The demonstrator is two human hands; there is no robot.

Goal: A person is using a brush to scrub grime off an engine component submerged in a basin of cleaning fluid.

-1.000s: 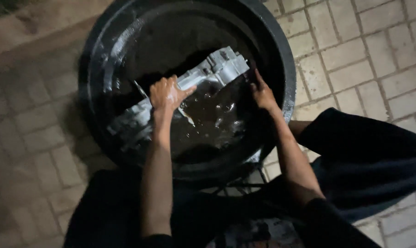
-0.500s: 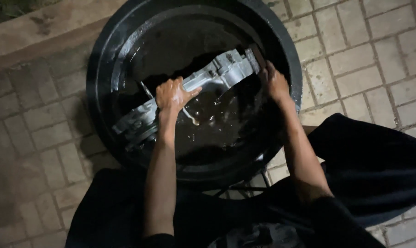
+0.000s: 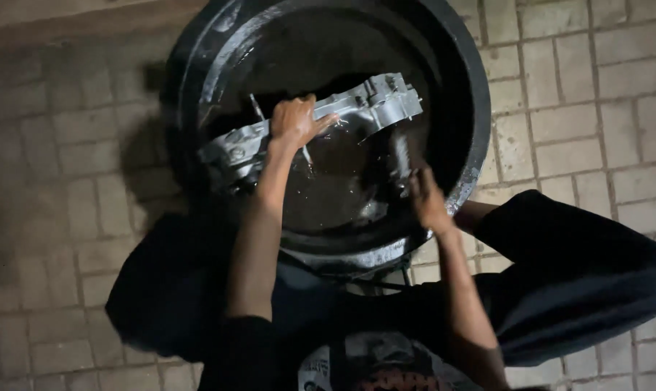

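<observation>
A grey metal casing (image 3: pixel 320 123) lies across a black round tub (image 3: pixel 465 87) of dark liquid, wet and apparently mid-wash. The left hand (image 3: pixel 293 119) grips its middle; the right hand (image 3: pixel 425 195), nearer the person, hovers released beside the tub's rim. Brick paving (image 3: pixel 581 116) surrounds them; no labels show.

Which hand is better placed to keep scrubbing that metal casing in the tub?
Left, probably. The left hand already rests on the grey metal casing inside the black tub. The right hand is blurred near the tub's near rim, apart from the casing.
</observation>
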